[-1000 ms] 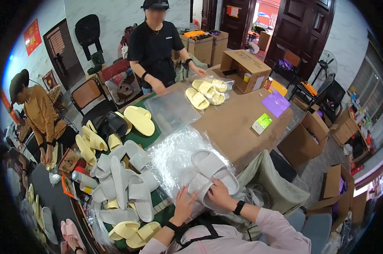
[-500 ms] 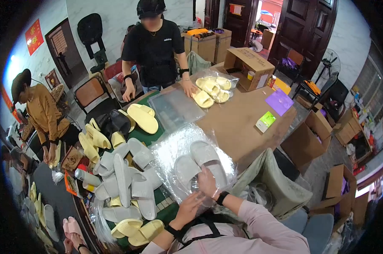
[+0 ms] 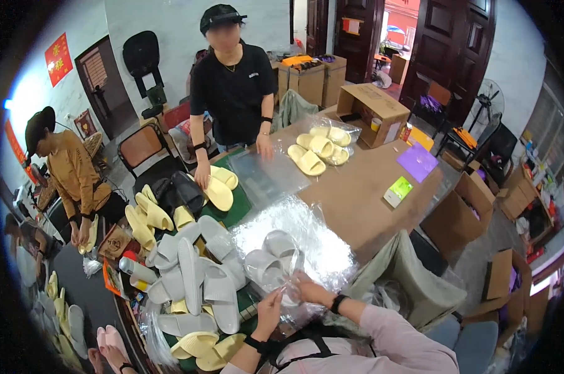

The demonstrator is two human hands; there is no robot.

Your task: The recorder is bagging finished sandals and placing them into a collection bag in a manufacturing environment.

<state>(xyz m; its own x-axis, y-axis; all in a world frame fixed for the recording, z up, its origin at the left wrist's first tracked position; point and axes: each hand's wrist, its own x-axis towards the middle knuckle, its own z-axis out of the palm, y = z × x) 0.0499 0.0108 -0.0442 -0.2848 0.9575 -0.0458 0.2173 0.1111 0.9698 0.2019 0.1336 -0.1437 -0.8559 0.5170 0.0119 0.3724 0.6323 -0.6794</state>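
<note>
A pair of grey slippers (image 3: 264,267) lies in a clear plastic bag (image 3: 289,300) close in front of me. My left hand (image 3: 271,311) is closed, its fingertips pinching the near end of the bag. Beside it my right hand (image 3: 312,290) also grips the bag, its fingers bunched near the slippers' heels. Beneath the bagged pair is a shiny stack of clear plastic bags (image 3: 325,243). Loose grey slippers (image 3: 219,287) are heaped left of my hands, with yellow slippers (image 3: 195,344) at the near edge of the heap.
Across the table a co-worker (image 3: 232,87) touches a yellow slipper (image 3: 218,192); bagged yellow slippers (image 3: 319,146) lie nearby. Another person (image 3: 76,168) works at the left. A carton (image 3: 363,103), purple sheet (image 3: 418,163) and small green box (image 3: 398,190) sit farther right. A cloth-covered chair (image 3: 394,280) stands right of me.
My hands have drawn together at the bag's near end, and the grey pair has shifted closer to me. The co-worker's hand has moved from beside the yellow slippers onto one.
</note>
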